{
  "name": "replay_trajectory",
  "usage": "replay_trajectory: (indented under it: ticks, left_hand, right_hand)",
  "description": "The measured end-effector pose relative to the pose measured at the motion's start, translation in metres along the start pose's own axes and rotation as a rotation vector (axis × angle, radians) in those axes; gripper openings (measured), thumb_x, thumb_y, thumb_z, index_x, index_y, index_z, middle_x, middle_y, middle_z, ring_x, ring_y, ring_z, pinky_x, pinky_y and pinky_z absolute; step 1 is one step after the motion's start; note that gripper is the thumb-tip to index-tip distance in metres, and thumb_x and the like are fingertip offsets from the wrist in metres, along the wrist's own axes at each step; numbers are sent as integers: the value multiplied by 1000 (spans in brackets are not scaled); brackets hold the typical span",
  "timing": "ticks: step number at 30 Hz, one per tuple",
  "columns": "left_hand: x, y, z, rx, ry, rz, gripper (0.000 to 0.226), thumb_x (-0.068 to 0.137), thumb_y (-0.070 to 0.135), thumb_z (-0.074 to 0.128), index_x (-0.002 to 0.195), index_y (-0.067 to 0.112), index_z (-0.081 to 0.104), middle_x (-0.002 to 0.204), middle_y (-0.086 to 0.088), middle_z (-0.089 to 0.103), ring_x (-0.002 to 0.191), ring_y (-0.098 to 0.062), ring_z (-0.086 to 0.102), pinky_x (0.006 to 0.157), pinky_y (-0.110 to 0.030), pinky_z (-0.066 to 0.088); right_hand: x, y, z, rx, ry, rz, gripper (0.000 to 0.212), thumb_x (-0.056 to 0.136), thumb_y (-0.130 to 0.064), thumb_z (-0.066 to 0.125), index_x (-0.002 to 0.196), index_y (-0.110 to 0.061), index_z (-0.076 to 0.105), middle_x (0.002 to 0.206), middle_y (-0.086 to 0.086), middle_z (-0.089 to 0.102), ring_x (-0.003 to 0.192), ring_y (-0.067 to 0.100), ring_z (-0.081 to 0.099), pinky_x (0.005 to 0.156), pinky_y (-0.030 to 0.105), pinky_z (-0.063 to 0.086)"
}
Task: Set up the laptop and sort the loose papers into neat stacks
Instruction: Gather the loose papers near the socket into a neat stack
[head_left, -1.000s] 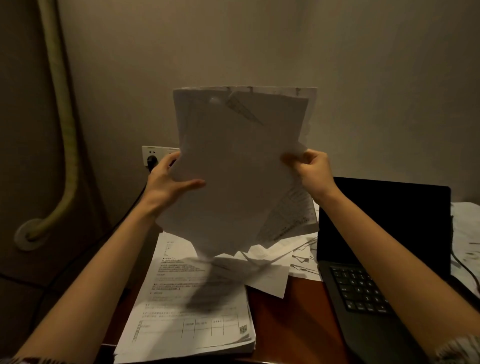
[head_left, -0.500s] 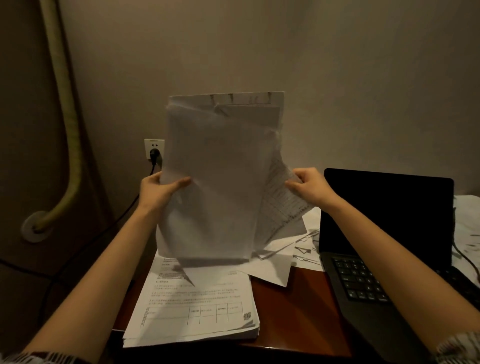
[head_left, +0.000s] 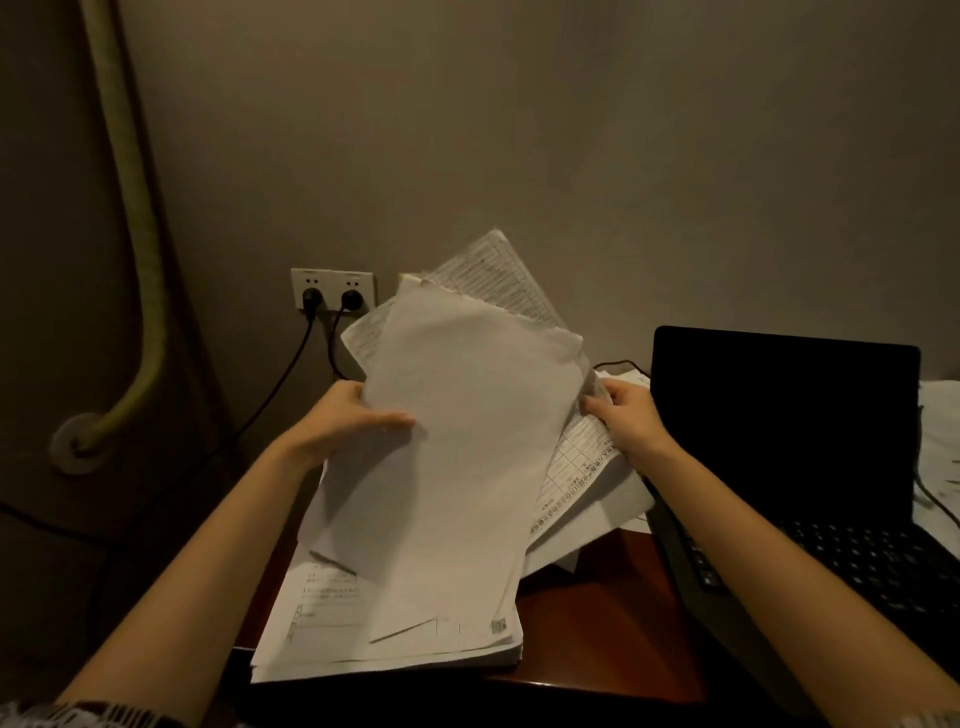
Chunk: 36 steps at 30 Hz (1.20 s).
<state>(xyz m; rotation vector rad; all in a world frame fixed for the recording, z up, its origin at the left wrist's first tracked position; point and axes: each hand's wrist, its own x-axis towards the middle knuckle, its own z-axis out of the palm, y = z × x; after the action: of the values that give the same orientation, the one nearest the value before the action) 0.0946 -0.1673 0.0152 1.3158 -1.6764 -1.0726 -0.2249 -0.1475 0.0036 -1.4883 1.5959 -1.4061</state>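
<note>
A loose sheaf of white papers (head_left: 457, 426) is held tilted over the desk, its lower edge reaching down onto a flat paper stack (head_left: 322, 629) at the desk's front left. My left hand (head_left: 348, 421) grips the sheaf's left edge, thumb across the front sheet. My right hand (head_left: 628, 415) pinches the sheaf's right edge. Printed forms fan out behind and below the blank front sheet. An open black laptop (head_left: 784, 415) with a dark screen stands at the right, its keyboard (head_left: 878, 566) partly under my right forearm.
The reddish wooden desk (head_left: 597, 623) shows between stack and laptop. A wall socket (head_left: 332, 288) holds two black plugs with cables running down. More papers (head_left: 940, 431) lie right of the laptop. A padded pipe (head_left: 130, 208) curves down the left wall.
Both hands have lowered the sheaf from upright in front of the wall down toward the desk, tilting it until its bottom edge meets the flat stack. The socket is now uncovered.
</note>
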Motion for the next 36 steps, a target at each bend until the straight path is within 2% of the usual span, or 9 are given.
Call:
replay_trajectory:
  ticks: [5,9,12,15,23,27,31,34,36]
  left_hand:
    - [3,4,-1,192,-177,-79,58,54,43,85,103,15,68,97,-4,72,91,-22,69,83,-36,57]
    - [3,3,2,233,-135,-35,20,78,23,77,93,12,69,89,-7,72,83,-23,68,77,-35,55]
    - [-2,-1,5,201,-91,-71,12,80,20,75,87,15,67,78,0,71,71,-14,68,60,-22,53]
    - [-6,-12,7,47,1,-163,14,82,19,73,91,10,67,74,1,72,70,-16,67,56,-23,49]
    - [-14,-55,13,-164,246,-398,46,82,17,73,118,-4,54,111,-16,63,90,-29,61,80,-38,48]
    - [-22,-64,13,93,174,-449,37,87,31,68,102,2,51,97,-8,57,88,-25,55,82,-35,44]
    - [-24,-60,4,322,54,-458,35,90,36,62,85,2,56,78,-9,58,68,-19,53,61,-27,41]
    - [-24,-59,-7,469,32,-414,32,91,36,62,81,6,56,83,-9,60,74,-19,56,60,-25,42]
    - [-23,-58,-11,504,12,-374,28,91,33,61,90,5,58,88,-5,59,81,-19,57,69,-26,44]
  right_hand:
    - [-7,19,11,46,33,95,12,88,-1,60,91,10,64,72,11,63,64,21,60,62,31,48]
    - [-15,28,14,84,50,158,5,86,-4,62,85,-4,68,79,16,67,74,29,63,68,43,53]
    - [-23,35,16,37,-9,232,12,88,-3,60,78,-6,64,78,15,65,77,29,64,65,40,52]
    - [-35,43,18,11,-116,315,11,91,-1,55,97,-3,65,96,14,68,89,29,67,74,37,56]
    - [-50,66,20,-271,-380,502,21,90,-19,62,106,-6,69,110,11,68,102,29,64,94,46,50]
    - [-48,55,23,-213,-236,368,19,93,-12,57,103,0,68,103,19,69,91,28,66,82,37,54]
    - [-38,42,28,-123,-109,273,19,96,-12,52,99,-3,68,80,7,66,81,26,64,74,36,53]
    - [-30,29,31,-181,33,213,30,97,-11,48,68,-16,56,60,-3,48,60,15,47,52,26,35]
    - [-26,21,31,-188,154,187,30,97,-12,46,67,-10,54,60,0,46,60,16,42,50,27,29]
